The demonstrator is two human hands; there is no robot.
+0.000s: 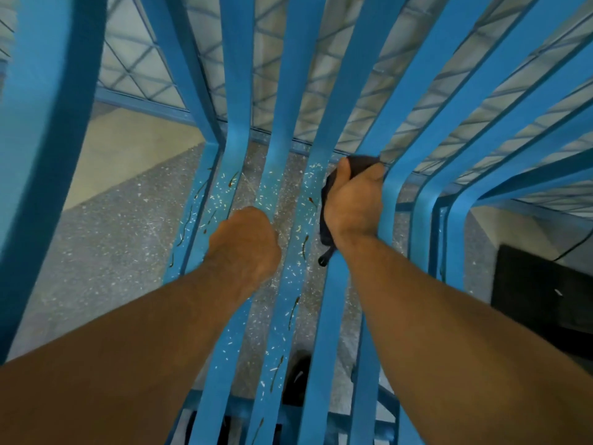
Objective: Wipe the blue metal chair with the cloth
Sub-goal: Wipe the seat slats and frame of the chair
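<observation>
The blue metal chair [282, 91] fills the head view, its flat slats running from the bottom up and curving at the seat-back bend. Several left and middle slats carry white flecks and brown streaks. My right hand [354, 203] grips a dark cloth [327, 216] wrapped round one slat near the bend; a cloth end hangs below the wrist. My left hand [245, 240] is curled round a speckled slat just left of it, fingers hidden behind the slat.
Speckled grey floor [112, 239] shows between the slats, with a pale strip at the left. A blue wire-grid panel [144, 78] stands beyond the chair. A black object [542, 297] lies at the right. A dark shoe [296, 377] shows below the slats.
</observation>
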